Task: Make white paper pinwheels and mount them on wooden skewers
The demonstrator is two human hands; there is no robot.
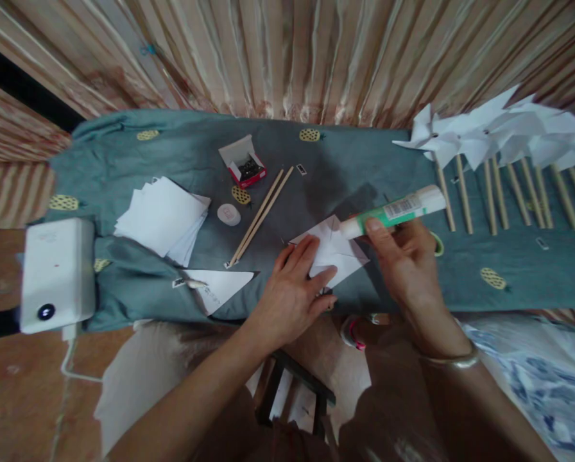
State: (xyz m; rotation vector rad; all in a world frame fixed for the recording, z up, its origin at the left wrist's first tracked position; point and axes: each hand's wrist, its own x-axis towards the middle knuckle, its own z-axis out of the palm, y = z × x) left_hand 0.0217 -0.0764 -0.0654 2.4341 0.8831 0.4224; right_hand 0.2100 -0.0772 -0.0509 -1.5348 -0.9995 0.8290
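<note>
My right hand point(403, 263) grips a green and white glue stick point(396, 210), its tip pointing at a folded white paper point(333, 247) on the grey-green cloth point(335, 173). My left hand point(297, 282) lies flat with fingers spread, pressing the paper's near left side. A bangle sits on my right wrist.
A stack of white paper squares point(162, 218) and a white triangle of paper point(220, 285) lie to the left. Two wooden sticks point(261, 215), a small red box of pins point(245, 163) and a white round lid point(228, 214) sit nearby. Several finished paper pinwheels point(489, 138) lie at right. A white device point(59, 273) rests at left.
</note>
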